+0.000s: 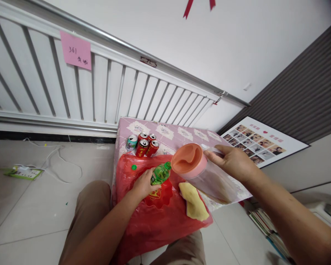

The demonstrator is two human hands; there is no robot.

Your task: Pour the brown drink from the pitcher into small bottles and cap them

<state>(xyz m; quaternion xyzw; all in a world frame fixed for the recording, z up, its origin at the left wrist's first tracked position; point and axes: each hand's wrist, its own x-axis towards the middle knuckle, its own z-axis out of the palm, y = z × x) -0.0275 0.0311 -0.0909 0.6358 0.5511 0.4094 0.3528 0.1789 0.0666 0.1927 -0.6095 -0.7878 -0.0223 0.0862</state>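
Note:
My left hand [143, 186] is closed round a green plastic bottle [160, 173], uncapped and tilted to the right. Below it lies a scalloped red dish [165, 197] with a yellow pattern, partly covered by the hand. With my right hand [230, 162] I grip the handle of a clear plastic pitcher [215, 182] with an orange-pink lid [189, 161]. The pitcher is tipped left, its lid close to the bottle's mouth, and a little brownish liquid shows low inside. Whether any liquid flows between them I cannot tell. A green bottle cap [134, 167] rests left of the bottle.
A red plastic sheet [143, 232] covers the table's near part, with a folded yellow cloth [194, 202] on it. Several drink cans [142, 147] stand behind. Beyond the patterned tablecloth [182, 129] is a white radiator [132, 88]. A power strip [23, 172] lies on the floor.

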